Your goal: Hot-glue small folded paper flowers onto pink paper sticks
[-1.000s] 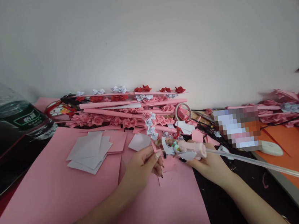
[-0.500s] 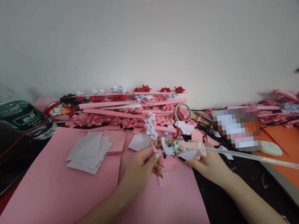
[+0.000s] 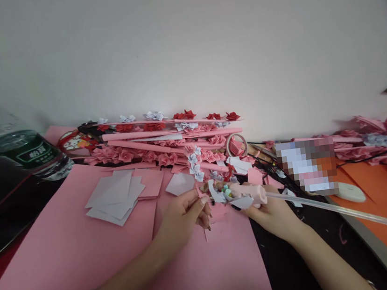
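My right hand [image 3: 270, 213] is wrapped round a pale pink hot glue gun [image 3: 246, 191], lying level with its nozzle end to the left. A long clear glue stick [image 3: 346, 213] sticks out of its rear toward the right edge. Bits of white paper [image 3: 216, 191] and small coloured beads cling about the front of the gun. Close by the nozzle, my left hand [image 3: 191, 211] has its fingers pinched together. What they hold, if anything, is too small to make out. Beneath both hands lies a large pink paper sheet [image 3: 209, 274].
Behind the hands lie folded paper roses [image 3: 124, 154] and rolled pink paper tubes [image 3: 139, 134]. A tape roll [image 3: 236, 145] stands among them. White paper squares [image 3: 112, 199] lie left, near a tilted water bottle [image 3: 28, 149]. At right are a white mouse [image 3: 351, 192] and orange paper [image 3: 385, 215].
A pink paper tip that stood up above my left fingers no longer shows there. The glue gun's front end has shifted very slightly; otherwise both hands keep their places.
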`<state>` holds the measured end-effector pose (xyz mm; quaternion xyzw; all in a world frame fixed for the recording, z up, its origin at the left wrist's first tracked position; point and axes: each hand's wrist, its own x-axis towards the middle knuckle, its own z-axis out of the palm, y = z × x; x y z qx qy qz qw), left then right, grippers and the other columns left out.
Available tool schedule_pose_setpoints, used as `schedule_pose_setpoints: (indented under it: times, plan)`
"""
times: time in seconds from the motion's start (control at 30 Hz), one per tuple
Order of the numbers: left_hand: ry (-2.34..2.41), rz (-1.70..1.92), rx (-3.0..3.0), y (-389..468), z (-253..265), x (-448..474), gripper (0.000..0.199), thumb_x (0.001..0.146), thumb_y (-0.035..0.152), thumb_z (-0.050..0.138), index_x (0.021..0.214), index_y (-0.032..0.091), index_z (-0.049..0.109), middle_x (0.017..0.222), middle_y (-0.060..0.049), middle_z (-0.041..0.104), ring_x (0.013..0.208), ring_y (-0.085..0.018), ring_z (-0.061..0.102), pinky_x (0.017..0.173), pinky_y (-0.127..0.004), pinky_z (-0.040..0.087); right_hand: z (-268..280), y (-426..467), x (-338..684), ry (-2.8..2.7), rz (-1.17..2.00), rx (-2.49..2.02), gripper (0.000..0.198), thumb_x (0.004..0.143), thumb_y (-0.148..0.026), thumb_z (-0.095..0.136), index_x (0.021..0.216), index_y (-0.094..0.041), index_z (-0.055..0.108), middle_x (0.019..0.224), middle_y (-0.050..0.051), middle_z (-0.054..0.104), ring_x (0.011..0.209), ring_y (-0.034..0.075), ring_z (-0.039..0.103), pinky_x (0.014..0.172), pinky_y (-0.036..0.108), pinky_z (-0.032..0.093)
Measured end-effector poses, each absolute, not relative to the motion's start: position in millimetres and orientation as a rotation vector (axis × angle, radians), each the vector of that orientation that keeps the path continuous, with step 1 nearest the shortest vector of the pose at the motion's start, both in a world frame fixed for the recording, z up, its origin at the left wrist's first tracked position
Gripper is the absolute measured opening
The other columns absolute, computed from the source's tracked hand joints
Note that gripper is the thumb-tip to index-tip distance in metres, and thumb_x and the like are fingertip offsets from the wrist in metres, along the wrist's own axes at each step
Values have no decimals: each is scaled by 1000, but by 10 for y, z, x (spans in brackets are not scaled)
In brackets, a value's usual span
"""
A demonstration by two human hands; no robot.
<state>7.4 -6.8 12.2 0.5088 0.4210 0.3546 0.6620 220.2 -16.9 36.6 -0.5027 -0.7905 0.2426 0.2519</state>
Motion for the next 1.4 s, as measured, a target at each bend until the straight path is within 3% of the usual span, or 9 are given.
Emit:
schedule_pose_setpoints:
  times: [0.23, 0.4, 0.7, 0.83, 1.23, 1.4]
  plan:
    - [963, 787, 1148, -75, 98, 84, 27, 87, 30, 49, 65, 16, 53, 59, 4, 54, 49, -8, 55, 51, -20, 48, 357, -174, 2201, -2147, 646, -1371, 17, 88, -27, 51, 83, -19, 65, 71, 2, 68, 63, 16, 60, 59, 26, 46]
    - [969, 786, 1150, -71, 100, 76, 27, 87, 30, 50, 65, 16, 53, 58, 4, 54, 49, -8, 55, 51, -20, 48, 374, -180, 2207, -2129, 676, -1381, 18, 89, -27, 51, 92, -20, 67, 85, 4, 72, 79, 19, 65, 71, 28, 49]
    - [977, 773, 1153, -73, 119, 80, 27, 87, 30, 50, 64, 16, 53, 55, 4, 54, 48, -8, 55, 51, -20, 47, 390, -185, 2213, -2124, 656, -1423, 21, 89, -30, 49, 86, -19, 67, 74, 4, 68, 65, 17, 61, 62, 28, 47]
    - [978, 774, 1155, -76, 116, 76, 27, 86, 29, 49, 64, 16, 53, 57, 3, 54, 48, -8, 55, 51, -20, 47, 399, -181, 2208, -2152, 707, -1364, 21, 90, -28, 48, 93, -20, 67, 80, 3, 70, 72, 18, 64, 68, 28, 48]
    - [999, 768, 1167, -76, 128, 81, 27, 86, 30, 49, 63, 16, 53, 54, 4, 54, 48, -9, 55, 51, -20, 47, 429, -196, 2207, -2139, 711, -1401, 21, 90, -29, 47, 87, -18, 65, 76, 4, 69, 69, 17, 62, 65, 28, 48]
    - [1009, 769, 1166, -69, 147, 87, 28, 86, 30, 49, 62, 17, 52, 55, 4, 53, 48, -8, 55, 51, -20, 47, 434, -191, 2209, -2138, 759, -1390, 22, 90, -27, 46, 93, -18, 66, 80, 4, 69, 71, 17, 62, 68, 28, 48]
